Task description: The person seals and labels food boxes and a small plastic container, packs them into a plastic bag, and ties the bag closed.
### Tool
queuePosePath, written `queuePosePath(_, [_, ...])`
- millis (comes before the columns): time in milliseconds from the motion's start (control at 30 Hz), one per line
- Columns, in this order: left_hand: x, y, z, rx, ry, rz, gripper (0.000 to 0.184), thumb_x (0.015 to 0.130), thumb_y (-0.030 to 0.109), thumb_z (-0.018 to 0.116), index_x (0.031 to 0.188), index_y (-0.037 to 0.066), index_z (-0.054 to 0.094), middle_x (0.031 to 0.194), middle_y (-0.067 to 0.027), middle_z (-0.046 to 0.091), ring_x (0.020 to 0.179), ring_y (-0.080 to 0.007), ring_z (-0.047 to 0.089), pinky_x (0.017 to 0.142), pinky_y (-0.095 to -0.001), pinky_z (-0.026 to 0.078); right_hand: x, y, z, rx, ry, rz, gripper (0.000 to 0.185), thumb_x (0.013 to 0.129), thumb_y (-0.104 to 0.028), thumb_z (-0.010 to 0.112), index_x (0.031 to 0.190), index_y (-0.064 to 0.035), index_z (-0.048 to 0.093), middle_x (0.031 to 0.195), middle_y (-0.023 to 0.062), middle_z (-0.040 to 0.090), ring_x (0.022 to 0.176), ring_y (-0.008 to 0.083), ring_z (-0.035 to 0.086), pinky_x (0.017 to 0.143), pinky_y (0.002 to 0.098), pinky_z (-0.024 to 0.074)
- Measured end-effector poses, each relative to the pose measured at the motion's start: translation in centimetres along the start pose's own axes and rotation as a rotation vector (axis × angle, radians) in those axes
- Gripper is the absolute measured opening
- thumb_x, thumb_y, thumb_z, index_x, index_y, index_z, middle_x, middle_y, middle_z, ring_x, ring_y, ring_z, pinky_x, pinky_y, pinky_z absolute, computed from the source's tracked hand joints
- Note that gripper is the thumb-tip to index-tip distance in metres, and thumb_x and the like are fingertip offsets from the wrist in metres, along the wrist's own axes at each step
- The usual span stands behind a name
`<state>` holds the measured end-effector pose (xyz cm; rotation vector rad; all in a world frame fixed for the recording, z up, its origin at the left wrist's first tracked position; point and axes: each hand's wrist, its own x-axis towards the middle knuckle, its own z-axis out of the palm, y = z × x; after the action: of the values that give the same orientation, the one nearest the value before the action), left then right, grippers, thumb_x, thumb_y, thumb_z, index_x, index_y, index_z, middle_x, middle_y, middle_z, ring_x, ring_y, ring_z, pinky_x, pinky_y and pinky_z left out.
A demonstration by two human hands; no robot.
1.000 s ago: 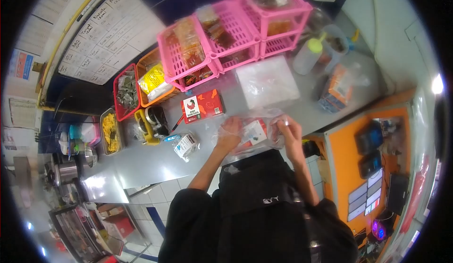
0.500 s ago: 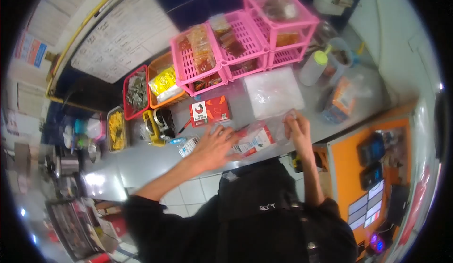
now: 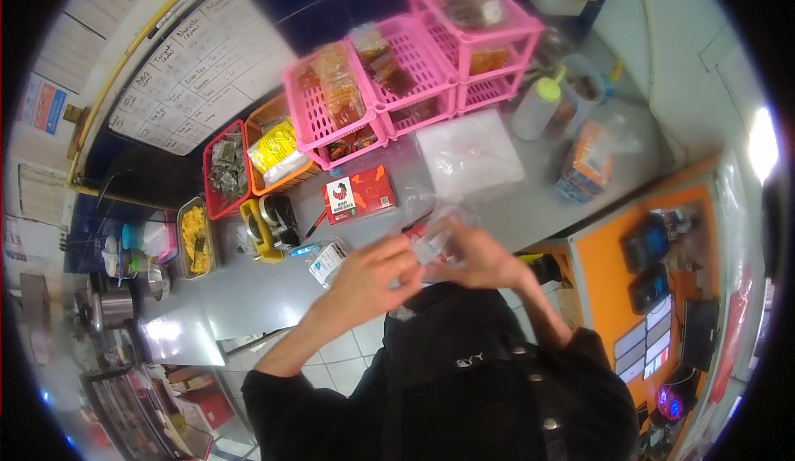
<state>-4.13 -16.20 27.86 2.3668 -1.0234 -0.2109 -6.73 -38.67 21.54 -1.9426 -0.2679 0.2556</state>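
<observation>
A clear plastic bag (image 3: pixel 431 242) with a red and white item inside lies at the counter's front edge, partly covered by both hands. My left hand (image 3: pixel 374 277) has its fingers curled at the bag's left side; what its fingertips grip is hidden. My right hand (image 3: pixel 474 254) pinches the bag's plastic from the right, close to my left hand. Beyond them lies a red box (image 3: pixel 359 194) with a white label. Left of my left hand is a small clear packet (image 3: pixel 328 263) with a printed label.
Pink baskets (image 3: pixel 410 60) with packets stand at the back. A stack of clear plastic sheets (image 3: pixel 470 156) lies before them. To the left are a yellow tape dispenser (image 3: pixel 263 233) and a tray of yellow food (image 3: pixel 196 242). At right stands a squeeze bottle (image 3: pixel 538 107).
My right hand has moved left, bringing the bag's plastic toward my left hand. My left hand's fingers have curled in, and the bag is more bunched up.
</observation>
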Motion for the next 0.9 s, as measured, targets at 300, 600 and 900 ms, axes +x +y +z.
queuePosePath(300, [-2.6,-6.0,6.3,-0.312,0.535,-0.390,0.056,0.072,0.019,0.083,0.120,0.006,0.059,0.123,-0.0164,0.059,0.119,-0.0391,0.052,0.108,-0.0458,0.038,-0.4,-0.6,-1.1,0.185,0.297,0.247,0.020,0.081,-0.008,0.072,0.097,0.0001,0.063,0.080,0.0123,0.062,0.068,0.0330,0.059,0.070,0.0399,0.0482])
queuePosePath(600, [-1.9,-10.8,18.8,-0.721,0.339,-0.496,0.024,0.088,0.010,0.058,0.109,0.001,0.062,0.112,-0.0229,0.063,0.103,-0.0381,0.060,0.090,-0.0470,0.046,-2.3,5.4,-4.6,-0.436,0.041,-0.111,0.076,0.065,-0.022,0.085,0.130,-0.0034,0.050,0.137,0.0204,0.046,0.128,0.0389,0.044,0.108,0.0466,0.0358])
queuePosePath(900, [-4.3,-9.8,22.1,-0.366,0.536,-0.410,0.044,0.084,0.019,0.067,0.120,-0.003,0.055,0.122,-0.0267,0.056,0.118,-0.0439,0.051,0.102,-0.0495,0.040,3.8,18.1,6.6,-0.212,-0.004,-0.102,0.061,0.071,-0.024,0.078,0.126,-0.0052,0.059,0.116,0.0224,0.062,0.116,0.0395,0.055,0.102,0.0455,0.0417])
